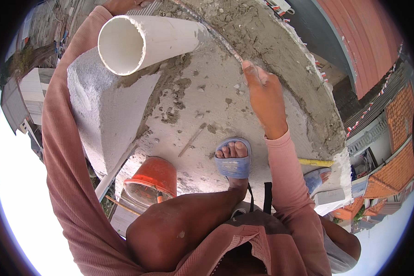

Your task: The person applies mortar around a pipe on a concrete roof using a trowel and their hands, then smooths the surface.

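Observation:
My right hand (267, 94) is closed on the near end of a thin, mortar-crusted rod (211, 31). From there the rod runs up and left along the edge of a band of wet mortar (262, 39) and leaves the picture at the top. My left hand (124, 5) reaches to the upper edge, behind a white plastic pipe (172, 39). Most of its fingers are cut off or hidden, so its grip does not show. The pipe sticks up at a slant beside a pale block (103, 106), its open end facing me.
An orange bucket (158, 172) stands tilted at lower left near the edge. My sandalled foot (234, 156) is on the mortar-spattered slab (202, 133). A yellow strip (315, 162) lies by my other foot. Beyond the slab's edges, roofs (361, 41) lie far below.

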Available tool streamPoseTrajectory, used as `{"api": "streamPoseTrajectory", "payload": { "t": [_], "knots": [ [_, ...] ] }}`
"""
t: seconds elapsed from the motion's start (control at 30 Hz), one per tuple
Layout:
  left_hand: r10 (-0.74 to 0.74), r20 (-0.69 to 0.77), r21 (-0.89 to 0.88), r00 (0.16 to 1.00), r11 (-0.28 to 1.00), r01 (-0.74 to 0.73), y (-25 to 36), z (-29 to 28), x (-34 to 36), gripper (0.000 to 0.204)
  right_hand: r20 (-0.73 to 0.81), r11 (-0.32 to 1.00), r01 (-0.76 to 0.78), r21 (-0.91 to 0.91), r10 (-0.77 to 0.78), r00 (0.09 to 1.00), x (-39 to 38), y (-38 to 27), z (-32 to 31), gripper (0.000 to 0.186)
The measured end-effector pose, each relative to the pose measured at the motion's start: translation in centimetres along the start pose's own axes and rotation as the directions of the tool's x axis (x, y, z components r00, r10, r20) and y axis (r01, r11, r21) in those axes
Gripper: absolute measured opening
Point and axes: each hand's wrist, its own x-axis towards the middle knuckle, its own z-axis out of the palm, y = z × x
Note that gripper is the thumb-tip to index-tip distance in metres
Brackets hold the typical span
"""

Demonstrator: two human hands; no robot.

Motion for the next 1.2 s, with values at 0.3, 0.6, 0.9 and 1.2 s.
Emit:
{"api": "streamPoseTrajectory", "payload": {
  "t": [0.3, 0.6, 0.9, 1.2],
  "knots": [
    [-0.013, -0.078, 0.193, 0.997, 0.981, 0.028, 2.0, -0.8, -1.4, 0.032, 0.084, 0.992, -0.107, 0.071, 0.101, 0.991, -1.2, -1.3, 0.0, 0.052],
    [-0.004, 0.022, 0.121, 1.0, 0.993, 0.001, 2.8, 1.8, -1.3, 0.033, 0.117, 0.99, -0.123, 0.062, 0.115, 0.986, -2.0, -0.7, -1.3, 0.058],
    [-0.099, 0.059, 0.083, 0.993, 0.992, 0.094, 2.4, 0.5, 0.2, 0.032, 0.179, 0.964, -0.232, 0.133, 0.207, 0.962, -1.6, -0.9, -1.7, 0.057],
    [-0.036, 0.023, 0.19, 0.999, 0.981, 0.031, 3.6, 1.0, -1.8, 0.032, 0.147, 0.95, -0.201, 0.237, 0.169, 0.975, -1.2, -0.8, -0.7, 0.054]
  ]
}}
